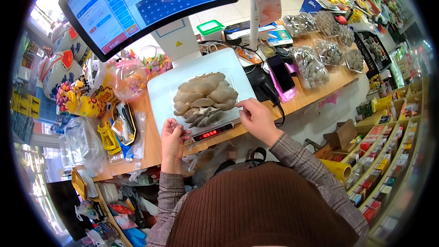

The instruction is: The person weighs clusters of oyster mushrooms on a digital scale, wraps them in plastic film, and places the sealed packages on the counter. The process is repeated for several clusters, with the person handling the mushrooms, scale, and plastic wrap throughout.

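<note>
A large cluster of grey-brown oyster mushrooms [205, 92] rests in a shallow clear plastic tray [230, 72] on the pale platform of a weighing scale [161, 92]. My left hand [172, 135] is at the tray's near left corner, its thumb and fingers close together. Whether it pinches the clear plastic cannot be made out. On the opposite side, my right hand [255, 118] has its index finger stretched toward the right edge of the mushrooms, with the other fingers curled. A red-lit display [211, 133] faces me along the scale's front edge.
Behind the scale stands a large touchscreen [147, 3]. A handheld scanner [269, 89], a phone [280, 72] and wrapped mushroom packs [310, 67] lie to the right. Left are a plastic candy jar [128, 80], yellow holders [109, 139] and bagged clear trays [82, 142]. The wooden counter's front edge [147, 161] runs before me.
</note>
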Demonstrator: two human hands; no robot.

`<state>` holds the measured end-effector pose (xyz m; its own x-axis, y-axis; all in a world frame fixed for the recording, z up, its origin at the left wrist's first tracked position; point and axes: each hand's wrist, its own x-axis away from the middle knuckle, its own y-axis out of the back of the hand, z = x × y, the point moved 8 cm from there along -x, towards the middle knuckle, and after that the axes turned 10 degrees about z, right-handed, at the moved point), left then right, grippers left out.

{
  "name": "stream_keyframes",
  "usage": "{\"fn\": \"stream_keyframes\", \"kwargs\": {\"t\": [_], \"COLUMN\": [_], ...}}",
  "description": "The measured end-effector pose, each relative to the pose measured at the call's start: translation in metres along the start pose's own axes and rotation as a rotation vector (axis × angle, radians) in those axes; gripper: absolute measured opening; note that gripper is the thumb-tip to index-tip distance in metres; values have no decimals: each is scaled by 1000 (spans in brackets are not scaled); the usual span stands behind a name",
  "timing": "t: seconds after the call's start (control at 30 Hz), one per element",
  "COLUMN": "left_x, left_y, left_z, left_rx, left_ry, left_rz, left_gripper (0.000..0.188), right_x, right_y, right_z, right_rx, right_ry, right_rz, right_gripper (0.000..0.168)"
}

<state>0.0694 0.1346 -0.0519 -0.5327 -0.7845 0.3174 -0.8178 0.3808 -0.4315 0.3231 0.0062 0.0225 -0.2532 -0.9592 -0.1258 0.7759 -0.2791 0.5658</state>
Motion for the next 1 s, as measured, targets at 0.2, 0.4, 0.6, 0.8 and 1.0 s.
{"fn": "stream_keyframes", "kwargs": {"t": [0.2,0.4,0.6,0.8,1.0], "left_x": [1,3,4,6,8], "left_y": [4,6,8,15,23], "left_z": [4,6,11,12,9], "left_rx": [-2,5,19,6,-9], "left_ry": [12,-1,6,-14,14], "left_rz": [-27,-31,-57,-57,-48], "left_gripper": [18,17,14,12,12], "right_x": [-2,-3,9,45,124], "right_y": [4,4,15,37,48], "right_z": [1,-2,-6,-45,-122], "right_rx": [28,59,-7,-113,-178], "right_ry": [38,118,123,0,-301], "right_rz": [-32,-63,-107,-159,-185], "right_gripper": [11,10,9,8,9]}}
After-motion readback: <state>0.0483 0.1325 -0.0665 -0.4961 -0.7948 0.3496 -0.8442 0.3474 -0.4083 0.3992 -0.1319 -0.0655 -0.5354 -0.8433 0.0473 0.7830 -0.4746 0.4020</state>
